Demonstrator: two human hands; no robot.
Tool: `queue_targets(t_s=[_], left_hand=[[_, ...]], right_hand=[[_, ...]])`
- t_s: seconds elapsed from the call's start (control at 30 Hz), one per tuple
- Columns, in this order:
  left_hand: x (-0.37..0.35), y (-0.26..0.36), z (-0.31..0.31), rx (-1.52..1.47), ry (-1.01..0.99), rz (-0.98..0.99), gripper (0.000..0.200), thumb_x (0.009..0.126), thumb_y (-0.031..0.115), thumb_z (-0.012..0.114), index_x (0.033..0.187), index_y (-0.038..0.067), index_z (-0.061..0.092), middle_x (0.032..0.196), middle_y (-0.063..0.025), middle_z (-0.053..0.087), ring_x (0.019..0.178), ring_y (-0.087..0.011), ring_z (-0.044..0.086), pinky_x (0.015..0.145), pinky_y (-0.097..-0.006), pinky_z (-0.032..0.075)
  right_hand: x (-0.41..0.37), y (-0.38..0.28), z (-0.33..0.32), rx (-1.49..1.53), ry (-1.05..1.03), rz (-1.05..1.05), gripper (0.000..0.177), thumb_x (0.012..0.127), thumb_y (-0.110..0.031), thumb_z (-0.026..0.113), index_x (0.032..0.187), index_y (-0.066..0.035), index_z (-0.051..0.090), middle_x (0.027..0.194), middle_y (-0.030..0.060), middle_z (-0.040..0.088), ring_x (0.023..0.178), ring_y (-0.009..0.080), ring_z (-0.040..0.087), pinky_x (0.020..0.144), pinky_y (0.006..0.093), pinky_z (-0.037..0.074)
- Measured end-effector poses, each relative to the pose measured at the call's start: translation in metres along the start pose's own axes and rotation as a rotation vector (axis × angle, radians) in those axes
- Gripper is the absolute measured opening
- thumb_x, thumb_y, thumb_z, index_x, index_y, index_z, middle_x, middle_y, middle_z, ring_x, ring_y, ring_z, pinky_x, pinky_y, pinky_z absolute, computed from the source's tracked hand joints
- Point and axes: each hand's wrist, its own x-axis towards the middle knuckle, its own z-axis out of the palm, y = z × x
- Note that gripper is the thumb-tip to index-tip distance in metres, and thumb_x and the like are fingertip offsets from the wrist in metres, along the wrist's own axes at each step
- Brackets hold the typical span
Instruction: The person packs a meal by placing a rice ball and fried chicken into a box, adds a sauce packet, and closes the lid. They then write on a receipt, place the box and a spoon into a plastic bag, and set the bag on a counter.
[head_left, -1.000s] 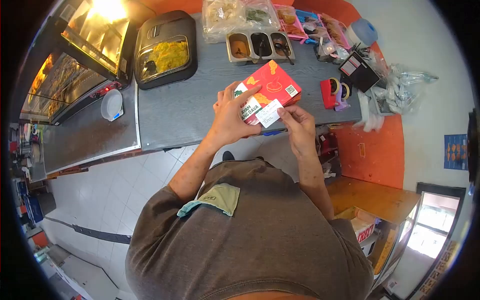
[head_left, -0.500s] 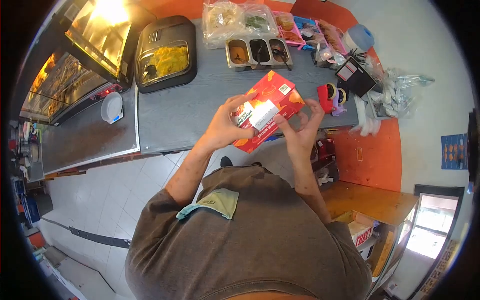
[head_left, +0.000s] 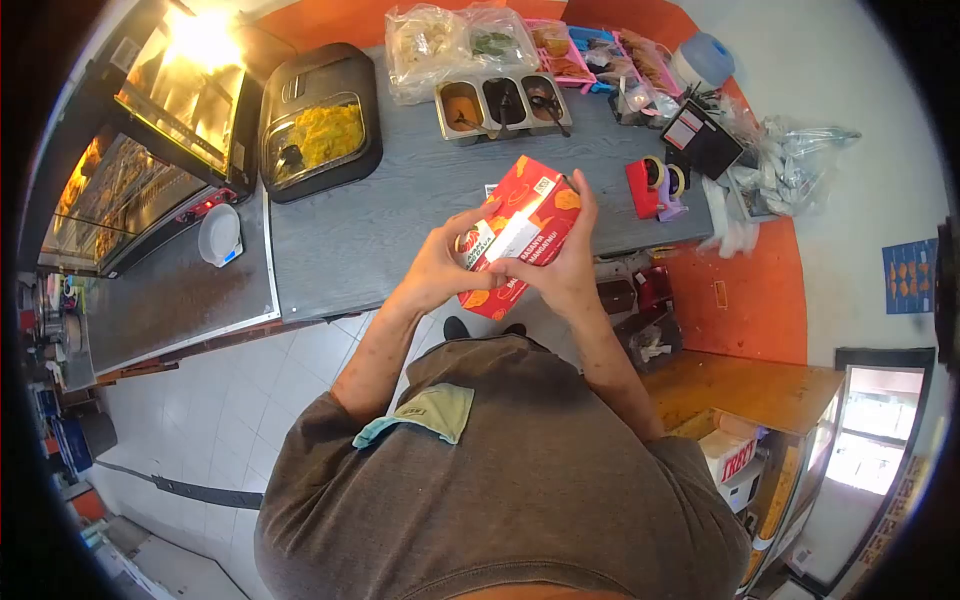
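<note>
Grey wood-grain tabletop [head_left: 420, 170], pale trim along left edge. Far left corner: black lidded container [head_left: 320, 85], clear window, yellow food [head_left: 330, 133] showing inside. Far edge, left of middle: clear plastic bags [head_left: 430, 50], contents pale and green. Just nearer, a stainless-steel three-compartment tray [head_left: 500, 122]: brown sauce in left compartment, darker contents in the other two, utensils in all three. Far edge, toward right corner: pink plastic baskets [head_left: 578, 72] and a blue one between, packed with small goods. Blue rounded plastic tub [head_left: 704, 60] at far right corner. Along right edge: black box-shaped item [head_left: 703, 140], white label; nearer, red tape dispenser [head_left: 641, 190] beside purple tape dispenser [head_left: 669, 203].
</note>
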Motion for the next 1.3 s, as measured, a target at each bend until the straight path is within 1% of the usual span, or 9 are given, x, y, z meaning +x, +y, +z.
queue_targets(t_s=[0.1,0.27,0.47,0.6,0.73,0.87,1.1,1.23,1.3], left_hand=[[-0.001,-0.007,-0.005,-0.063,-0.015,-0.085,0.088,0.060,-0.005,0.074,0.139,0.001,0.036,0.118,-0.0146,0.055,0.106,-0.0185,0.056,0.091,-0.0318,0.047],[0.009,-0.031,-0.020,0.060,0.010,-0.088,0.090,0.059,-0.005,0.073,0.140,0.000,0.033,0.120,-0.0144,0.055,0.104,-0.0190,0.058,0.091,-0.0318,0.047],[0.025,-0.047,-0.017,0.046,0.057,-0.201,0.085,0.061,-0.005,0.070,0.138,0.000,0.035,0.123,-0.0155,0.053,0.105,-0.0225,0.057,0.094,-0.0337,0.044],[0.038,-0.094,-0.041,0.318,0.375,-0.101,0.076,0.061,0.002,0.072,0.132,0.004,0.043,0.118,-0.0178,0.054,0.105,-0.0273,0.056,0.094,-0.0389,0.043],[0.051,-0.165,-0.094,1.375,0.982,-0.260,0.080,0.055,0.032,0.079,0.129,0.035,0.047,0.125,-0.0205,0.040,0.115,-0.0399,0.039,0.089,-0.0516,0.041],[0.063,-0.203,-0.101,1.345,1.297,-0.448,0.079,0.057,0.039,0.077,0.129,0.043,0.045,0.134,-0.0179,0.032,0.119,-0.0403,0.035,0.090,-0.0596,0.036],[0.104,-0.210,-0.052,1.356,1.611,-0.604,0.090,0.062,0.054,0.075,0.139,0.032,0.033,0.145,-0.0218,0.020,0.129,-0.0472,0.023,0.097,-0.0662,0.024],[0.109,-0.233,-0.043,1.450,1.577,-0.209,0.091,0.067,0.054,0.072,0.141,0.022,0.030,0.146,-0.0201,0.018,0.131,-0.0463,0.019,0.100,-0.0675,0.018],[0.118,-0.209,0.005,1.317,1.545,-0.405,0.090,0.069,0.053,0.072,0.141,0.017,0.030,0.146,-0.0205,0.019,0.131,-0.0457,0.020,0.100,-0.0677,0.017]], right_hand=[[0.004,0.017,-0.006,-0.201,-0.093,-0.067,0.124,0.049,-0.018,0.091,0.143,-0.004,0.012,0.133,0.0187,0.033,0.117,0.0264,0.047,0.098,0.0389,0.042],[0.013,0.044,-0.025,-0.121,-0.260,0.071,0.081,0.077,-0.020,0.074,0.141,-0.006,0.026,0.139,0.0179,0.031,0.126,0.0319,0.038,0.105,0.0427,0.033],[0.005,0.081,-0.020,-0.383,-0.157,0.020,0.113,0.060,-0.037,0.085,0.145,-0.010,0.014,0.144,0.0311,0.015,0.130,0.0466,0.028,0.107,0.0447,0.029],[0.013,0.093,-0.065,-0.304,-0.292,0.210,0.101,0.068,-0.042,0.079,0.145,-0.016,0.019,0.144,0.0322,0.016,0.135,0.0446,0.018,0.110,0.0444,0.021],[0.031,0.163,-0.154,-0.446,-0.214,0.212,0.074,0.076,-0.041,0.073,0.135,-0.011,0.039,0.140,0.0294,0.027,0.133,0.0405,0.026,0.108,0.0426,0.026],[0.074,0.177,-0.297,-0.460,0.142,0.229,0.048,0.079,-0.035,0.071,0.116,-0.007,0.058,0.123,0.0161,0.054,0.116,0.0309,0.050,0.101,0.0386,0.034],[0.218,0.201,-0.538,-1.195,0.878,-0.068,0.023,0.082,-0.024,0.060,0.100,-0.009,0.061,0.103,0.0138,0.061,0.093,0.0343,0.058,0.083,0.0437,0.044],[0.310,0.244,-0.637,-1.115,0.736,-0.073,0.025,0.088,-0.023,0.050,0.105,-0.006,0.057,0.106,0.0172,0.060,0.100,0.0350,0.057,0.086,0.0472,0.045],[0.343,0.274,-0.672,-1.026,0.666,0.027,0.028,0.089,-0.022,0.048,0.109,-0.006,0.057,0.109,0.0185,0.060,0.103,0.0353,0.057,0.088,0.0479,0.044]])
